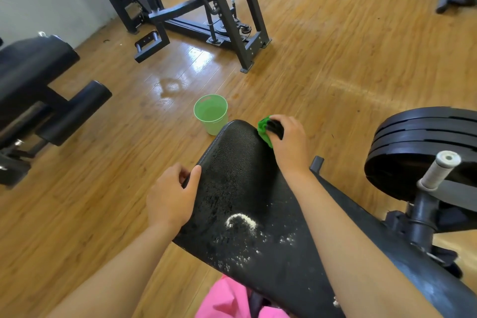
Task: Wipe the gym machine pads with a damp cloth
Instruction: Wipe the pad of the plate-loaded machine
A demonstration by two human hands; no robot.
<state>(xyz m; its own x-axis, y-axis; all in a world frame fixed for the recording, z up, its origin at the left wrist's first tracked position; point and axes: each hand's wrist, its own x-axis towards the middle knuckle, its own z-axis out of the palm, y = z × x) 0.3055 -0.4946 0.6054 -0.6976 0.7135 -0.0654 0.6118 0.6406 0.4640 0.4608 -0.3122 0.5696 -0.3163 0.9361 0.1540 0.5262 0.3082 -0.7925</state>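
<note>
Both hands are on the pad [245,188]: my left hand [171,199] curls over its left edge, likely steadying it, while my right hand [289,142] clutches the cloth [264,129] at the far corner. Powder [241,222] lies nearer me.

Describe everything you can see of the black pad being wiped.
The pad is long, black, grainy like leather, with a stitched left edge and rounded far end. White powder dusts its near half. The left hand grips its left edge; the right hand presses a green cloth on its far right edge.
</note>
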